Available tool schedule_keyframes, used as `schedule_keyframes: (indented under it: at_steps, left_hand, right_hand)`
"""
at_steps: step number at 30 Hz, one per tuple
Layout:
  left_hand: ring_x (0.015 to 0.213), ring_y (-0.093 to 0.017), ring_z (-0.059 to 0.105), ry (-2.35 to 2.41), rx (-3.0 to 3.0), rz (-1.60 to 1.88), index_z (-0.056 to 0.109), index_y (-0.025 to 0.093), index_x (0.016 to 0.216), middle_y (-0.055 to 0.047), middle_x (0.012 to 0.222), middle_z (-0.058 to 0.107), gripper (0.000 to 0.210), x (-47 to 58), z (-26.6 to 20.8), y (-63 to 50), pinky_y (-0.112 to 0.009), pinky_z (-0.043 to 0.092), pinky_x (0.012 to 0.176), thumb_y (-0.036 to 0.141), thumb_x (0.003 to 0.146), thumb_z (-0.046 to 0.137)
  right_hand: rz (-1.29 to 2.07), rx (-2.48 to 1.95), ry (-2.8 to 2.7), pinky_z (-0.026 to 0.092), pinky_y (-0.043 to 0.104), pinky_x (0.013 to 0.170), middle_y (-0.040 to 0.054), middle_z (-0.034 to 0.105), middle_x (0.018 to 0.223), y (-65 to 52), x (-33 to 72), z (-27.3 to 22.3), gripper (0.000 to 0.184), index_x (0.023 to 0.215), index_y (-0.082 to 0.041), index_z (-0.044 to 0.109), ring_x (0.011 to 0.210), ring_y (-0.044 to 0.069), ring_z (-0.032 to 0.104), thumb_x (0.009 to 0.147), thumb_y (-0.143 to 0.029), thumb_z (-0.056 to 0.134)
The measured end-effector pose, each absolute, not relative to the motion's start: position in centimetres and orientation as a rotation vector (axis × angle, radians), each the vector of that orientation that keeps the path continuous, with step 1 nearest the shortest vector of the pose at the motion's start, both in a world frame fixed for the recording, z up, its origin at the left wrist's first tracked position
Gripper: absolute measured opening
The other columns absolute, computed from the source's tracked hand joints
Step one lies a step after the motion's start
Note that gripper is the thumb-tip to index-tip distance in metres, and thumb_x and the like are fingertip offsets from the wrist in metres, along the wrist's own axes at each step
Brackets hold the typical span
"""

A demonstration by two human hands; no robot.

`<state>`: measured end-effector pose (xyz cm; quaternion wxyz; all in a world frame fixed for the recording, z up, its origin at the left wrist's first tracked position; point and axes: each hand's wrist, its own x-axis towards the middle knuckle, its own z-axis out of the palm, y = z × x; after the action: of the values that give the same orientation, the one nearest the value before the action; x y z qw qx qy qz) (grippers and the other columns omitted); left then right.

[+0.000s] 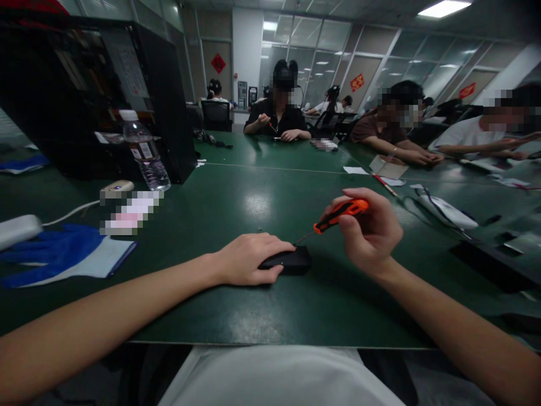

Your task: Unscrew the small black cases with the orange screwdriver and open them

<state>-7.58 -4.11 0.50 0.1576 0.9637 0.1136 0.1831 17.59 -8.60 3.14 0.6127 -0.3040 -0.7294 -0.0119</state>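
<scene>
A small black rectangular box [299, 260] lies on the green tabletop [253, 316] in front of me. My left hand [251, 258] grips its left end, with the fingers over the far edge and the thumb along the near side. In my right hand [369, 231] is a screwdriver [341, 215] with an orange and black handle, held tilted. Its thin shaft slopes down to the left, and the tip meets the far upper edge of the box close to my left fingertips. Whatever lies right under the tip is too small to make out.
On the left are a blue and white glove [63, 254], a water bottle [146, 149], a white cable and a tall black computer case [163, 96]. To the right sit a dark box [494, 262], a white device [448, 211] and an open carton [387, 167]. Several people work across the table.
</scene>
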Motion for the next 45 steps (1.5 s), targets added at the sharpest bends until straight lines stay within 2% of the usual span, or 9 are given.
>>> schedule_keyframes:
  at_steps: [5, 13, 20, 28, 38, 41, 45]
  left_hand:
    - [0.108, -0.026, 0.066, 0.321, 2.762, 0.539, 0.057, 0.016, 0.137, -0.013, 0.126, 0.07, 0.044, -7.5, 0.5, -4.2, -0.036, 0.051, 0.095, 0.031, 0.096, 0.055]
    - [0.106, -0.026, 0.067, 0.321, 2.807, 0.54, 0.057, 0.015, 0.136, -0.013, 0.125, 0.07, 0.043, -7.5, 0.5, -4.2, -0.035, 0.052, 0.093, 0.031, 0.096, 0.056]
    - [0.106, -0.026, 0.068, 0.314, 2.786, 0.53, 0.057, 0.016, 0.136, -0.012, 0.124, 0.071, 0.043, -7.5, 0.8, -4.2, -0.036, 0.052, 0.093, 0.032, 0.096, 0.056]
    - [0.108, -0.026, 0.067, 0.313, 2.783, 0.532, 0.055, 0.016, 0.138, -0.012, 0.128, 0.07, 0.044, -7.6, 0.6, -4.1, -0.036, 0.052, 0.094, 0.032, 0.097, 0.055]
    - [0.105, -0.025, 0.067, 0.328, 2.77, 0.52, 0.055, 0.017, 0.137, -0.012, 0.124, 0.071, 0.044, -7.5, 0.8, -4.2, -0.036, 0.052, 0.092, 0.032, 0.096, 0.055]
    - [0.105, -0.025, 0.067, 0.329, 2.773, 0.522, 0.055, 0.016, 0.137, -0.012, 0.123, 0.071, 0.044, -7.5, 0.7, -4.1, -0.036, 0.052, 0.092, 0.033, 0.096, 0.055]
    - [0.106, -0.025, 0.066, 0.336, 2.762, 0.523, 0.055, 0.018, 0.137, -0.011, 0.122, 0.071, 0.044, -7.5, 0.7, -4.1, -0.036, 0.051, 0.093, 0.033, 0.096, 0.055]
  right_hand:
    - [-0.08, -0.675, -1.639, 0.059, 0.037, 0.062, 0.0029, 0.071, 0.092, -8.9, 17.5, 3.7, 0.033, 0.129, -0.038, 0.063, 0.072, 0.02, 0.069, 0.096, -0.035, 0.064]
    - [-0.089, -0.536, -1.695, 0.06, 0.033, 0.061, 0.0033, 0.07, 0.092, -8.6, 17.7, 3.7, 0.043, 0.134, -0.03, 0.063, 0.073, 0.018, 0.069, 0.092, -0.02, 0.067]
    - [-0.152, -0.561, -1.768, 0.059, 0.033, 0.059, 0.0044, 0.071, 0.093, -8.5, 18.1, 3.6, 0.044, 0.133, -0.03, 0.064, 0.071, 0.019, 0.069, 0.09, -0.021, 0.07]
    - [-0.152, -0.554, -1.649, 0.06, 0.034, 0.057, 0.003, 0.07, 0.088, -8.5, 17.8, 3.3, 0.038, 0.132, -0.032, 0.063, 0.07, 0.019, 0.069, 0.094, -0.029, 0.067]
    - [-0.041, -0.627, -1.685, 0.06, 0.035, 0.057, 0.0041, 0.069, 0.09, -8.4, 17.9, 3.9, 0.035, 0.13, -0.034, 0.064, 0.07, 0.02, 0.068, 0.095, -0.032, 0.065]
    - [0.017, -0.67, -1.708, 0.062, 0.035, 0.061, 0.0034, 0.07, 0.093, -8.5, 17.8, 4.3, 0.038, 0.134, -0.036, 0.06, 0.073, 0.019, 0.069, 0.096, -0.03, 0.063]
    - [-0.087, -0.661, -1.745, 0.063, 0.034, 0.066, 0.0024, 0.072, 0.099, -8.5, 17.7, 4.2, 0.051, 0.138, -0.035, 0.057, 0.078, 0.019, 0.071, 0.09, -0.026, 0.072]
